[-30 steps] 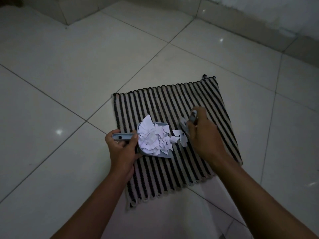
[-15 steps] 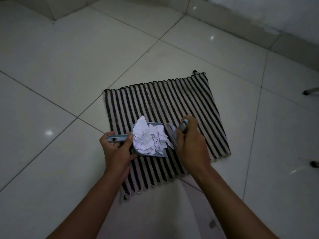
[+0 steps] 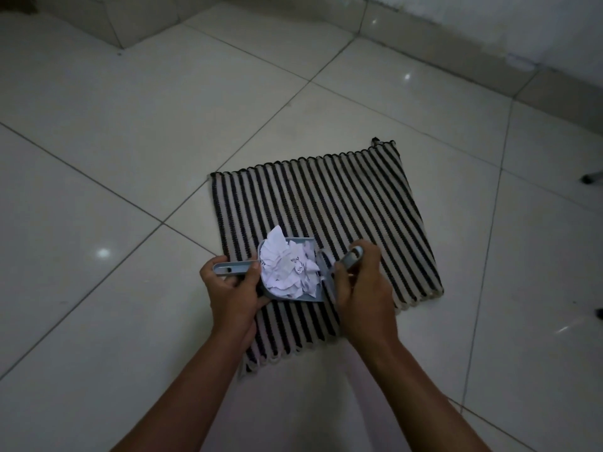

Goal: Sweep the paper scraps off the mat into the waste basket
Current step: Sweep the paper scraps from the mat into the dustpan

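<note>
Here, left hand grips one dustpan of scraps; right hand grips one brush.

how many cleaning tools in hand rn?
2: dustpan in the left hand, small brush in the right hand. Brush is partly hidden.

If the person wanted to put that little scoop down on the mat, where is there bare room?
The far half of the striped mat is bare, from its scalloped far edge to the dustpan. The near part is crowded: left hand, right hand, paper scraps and brush.
</note>
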Action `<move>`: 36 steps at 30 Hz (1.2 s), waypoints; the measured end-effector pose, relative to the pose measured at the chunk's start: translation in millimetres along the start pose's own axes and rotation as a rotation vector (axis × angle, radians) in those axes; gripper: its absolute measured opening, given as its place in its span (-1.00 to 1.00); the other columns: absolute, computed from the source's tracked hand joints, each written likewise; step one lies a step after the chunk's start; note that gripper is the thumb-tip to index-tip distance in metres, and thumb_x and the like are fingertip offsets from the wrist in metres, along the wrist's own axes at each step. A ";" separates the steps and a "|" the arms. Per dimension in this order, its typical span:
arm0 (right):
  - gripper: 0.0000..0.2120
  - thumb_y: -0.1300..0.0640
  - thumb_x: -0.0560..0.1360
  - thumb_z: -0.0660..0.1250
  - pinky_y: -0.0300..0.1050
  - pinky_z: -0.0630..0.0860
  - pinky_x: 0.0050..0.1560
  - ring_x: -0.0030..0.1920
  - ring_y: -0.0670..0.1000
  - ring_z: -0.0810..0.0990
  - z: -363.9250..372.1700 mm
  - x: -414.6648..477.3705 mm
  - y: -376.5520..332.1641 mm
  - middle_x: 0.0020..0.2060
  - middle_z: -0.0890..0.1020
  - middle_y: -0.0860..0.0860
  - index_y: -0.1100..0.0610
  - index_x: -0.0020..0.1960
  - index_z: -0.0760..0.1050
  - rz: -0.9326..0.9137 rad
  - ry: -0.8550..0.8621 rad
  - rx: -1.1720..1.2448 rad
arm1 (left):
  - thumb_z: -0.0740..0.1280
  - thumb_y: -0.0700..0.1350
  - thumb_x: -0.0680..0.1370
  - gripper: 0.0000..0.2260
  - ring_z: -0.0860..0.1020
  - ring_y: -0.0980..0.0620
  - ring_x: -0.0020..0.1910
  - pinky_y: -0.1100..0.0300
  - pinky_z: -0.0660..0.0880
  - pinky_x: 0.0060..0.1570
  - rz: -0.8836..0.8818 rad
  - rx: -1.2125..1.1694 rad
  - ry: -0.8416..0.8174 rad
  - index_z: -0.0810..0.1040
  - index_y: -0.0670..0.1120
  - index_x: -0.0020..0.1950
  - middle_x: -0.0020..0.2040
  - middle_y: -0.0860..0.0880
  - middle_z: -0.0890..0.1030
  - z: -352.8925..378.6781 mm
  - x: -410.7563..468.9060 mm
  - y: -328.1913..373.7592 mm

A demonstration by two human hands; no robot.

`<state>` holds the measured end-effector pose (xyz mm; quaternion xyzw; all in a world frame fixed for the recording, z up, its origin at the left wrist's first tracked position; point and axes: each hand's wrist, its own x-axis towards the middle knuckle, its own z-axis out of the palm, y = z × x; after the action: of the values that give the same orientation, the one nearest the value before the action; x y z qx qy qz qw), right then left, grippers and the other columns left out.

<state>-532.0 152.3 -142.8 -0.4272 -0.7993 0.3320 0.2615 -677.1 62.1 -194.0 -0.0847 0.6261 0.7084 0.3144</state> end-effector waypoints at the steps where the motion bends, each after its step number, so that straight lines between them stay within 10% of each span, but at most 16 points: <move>1: -0.70 0.14 0.63 0.26 -0.04 0.60 -0.31 -0.25 -0.09 0.58 2.5 -2.9 -2.9 -0.21 0.55 -0.07 -0.22 0.10 0.20 -0.001 -0.006 0.026 | 0.43 -0.24 0.55 -0.57 0.66 -0.08 0.02 -0.12 0.66 -0.15 -0.001 -0.004 0.004 0.28 0.05 0.24 0.07 -0.14 0.62 -0.5 -1.4 -1.0; 6: -0.77 0.15 0.61 0.30 -0.36 0.51 -0.34 -0.22 -0.18 0.59 -7.9 4.8 -6.4 -0.18 0.56 -0.07 -0.03 0.16 0.28 0.053 0.092 0.220 | 0.43 -0.25 0.55 -0.57 0.67 0.00 -0.07 -0.05 0.66 -0.20 0.004 -0.024 -0.002 0.27 0.05 0.23 0.04 -0.12 0.62 -5.9 -2.8 -1.9; 20: -0.91 0.04 0.67 0.16 -0.03 0.52 -0.36 -0.28 0.00 0.56 14.8 27.1 -10.4 -0.25 0.54 -0.01 -0.11 0.08 0.25 -0.033 -0.064 -0.001 | 0.41 -0.26 0.56 -0.58 0.66 -0.04 -0.08 -0.12 0.65 -0.15 0.002 -0.042 -0.004 0.27 0.07 0.20 0.03 -0.14 0.60 -9.6 0.6 -2.4; 36: -0.77 0.14 0.62 0.28 -0.29 0.55 -0.31 -0.20 -0.15 0.59 0.5 17.1 -7.3 -0.15 0.55 -0.07 0.01 0.22 0.30 0.054 0.092 0.129 | 0.42 -0.28 0.55 -0.56 0.65 -0.06 -0.06 -0.11 0.64 -0.16 -0.037 -0.071 -0.008 0.25 0.06 0.21 0.03 -0.14 0.60 -11.5 -3.4 -2.6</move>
<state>-544.6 163.8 -135.3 -0.4456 -0.7516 0.3697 0.3161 -676.1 50.2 -196.8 -0.1045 0.5975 0.7247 0.3269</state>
